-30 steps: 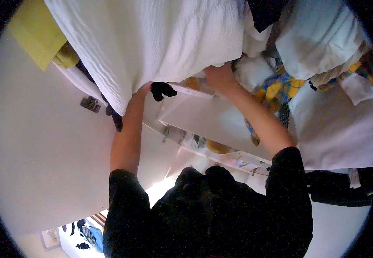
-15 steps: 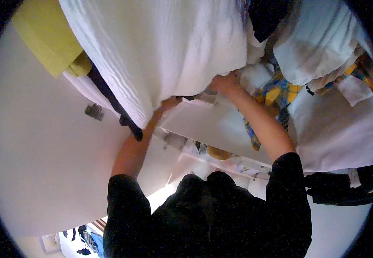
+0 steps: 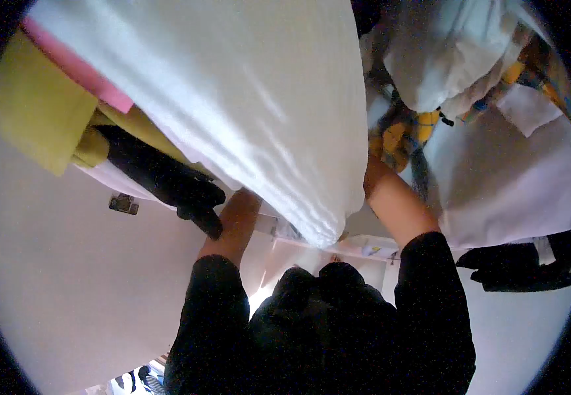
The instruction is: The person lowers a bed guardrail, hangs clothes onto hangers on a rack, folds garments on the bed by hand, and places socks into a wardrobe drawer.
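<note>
A large white cloth [image 3: 252, 99] hangs down across the middle of the view, its lower tip near the centre. My left forearm [image 3: 236, 220] reaches up behind its left edge, and the left hand is hidden there. My right forearm [image 3: 397, 204] goes behind the right edge, so the right hand is covered too. Whether either hand grips anything cannot be seen. Left of the white cloth hang a black garment [image 3: 157, 168], a yellow-green one [image 3: 38, 99] and a pink one [image 3: 81, 66]. The black garment's end overlaps my left forearm.
At the right hang a grey-white garment [image 3: 450, 59], a yellow and blue checked cloth [image 3: 397, 141] and a pale cloth [image 3: 502, 178]. Black items [image 3: 522, 263] lie below them. A metal hinge [image 3: 123, 203] is on the white panel [image 3: 88, 283] at the left.
The white cloth has swung lower and now covers both hands and much of the drawer area. The pink garment has come into view. More of the black garment shows.
</note>
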### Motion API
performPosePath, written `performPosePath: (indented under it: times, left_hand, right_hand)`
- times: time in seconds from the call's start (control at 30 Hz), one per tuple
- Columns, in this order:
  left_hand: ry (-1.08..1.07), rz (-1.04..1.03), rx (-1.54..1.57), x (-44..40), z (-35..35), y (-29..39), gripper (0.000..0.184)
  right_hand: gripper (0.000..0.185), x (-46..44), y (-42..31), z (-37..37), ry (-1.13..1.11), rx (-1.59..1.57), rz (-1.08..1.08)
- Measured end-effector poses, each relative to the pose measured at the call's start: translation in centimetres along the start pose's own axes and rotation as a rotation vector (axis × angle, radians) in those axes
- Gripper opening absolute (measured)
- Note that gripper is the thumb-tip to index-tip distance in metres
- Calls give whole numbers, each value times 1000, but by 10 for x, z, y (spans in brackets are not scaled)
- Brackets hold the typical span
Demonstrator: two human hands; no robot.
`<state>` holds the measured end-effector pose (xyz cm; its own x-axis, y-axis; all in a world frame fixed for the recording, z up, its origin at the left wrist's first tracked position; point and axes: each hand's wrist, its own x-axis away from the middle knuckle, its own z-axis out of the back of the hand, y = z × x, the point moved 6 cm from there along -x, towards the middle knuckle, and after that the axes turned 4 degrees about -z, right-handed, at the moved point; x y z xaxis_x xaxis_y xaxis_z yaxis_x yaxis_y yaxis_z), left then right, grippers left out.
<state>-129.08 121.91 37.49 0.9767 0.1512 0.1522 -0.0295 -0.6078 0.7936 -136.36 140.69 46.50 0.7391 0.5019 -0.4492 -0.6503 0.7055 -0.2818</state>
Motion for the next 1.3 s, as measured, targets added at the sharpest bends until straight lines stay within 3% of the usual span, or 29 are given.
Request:
performPosePath:
  times: [0.3, 0.53, 0.7, 0.87, 1.0, 1.1, 1.3]
  left_hand:
    - [15, 0, 42, 16, 1, -3, 52]
    - [8, 15, 64, 20, 2, -11, 52]
    - [6, 27, 76, 21, 0, -15, 52]
    - [0, 45, 87, 23, -2, -18, 52]
    - [-5, 51, 96, 25, -4, -21, 52]
    - [-15, 64, 103, 25, -6, -27, 52]
    - [-21, 79, 125, 28, -8, -32, 52]
  right_hand:
    - [59, -19, -28, -2, 17, 96, 83]
    - [54, -52, -32, -30, -110, 358, 137]
    - [50, -57, -37, -38, -119, 376, 160]
    - [46, -60, -35, -38, 40, 95, 206]
    - [47, -52, -31, -22, 18, -750, -70]
    - [48, -47, -26, -15, 8, -830, -118]
    - [51, -41, -32, -15, -3, -581, -42]
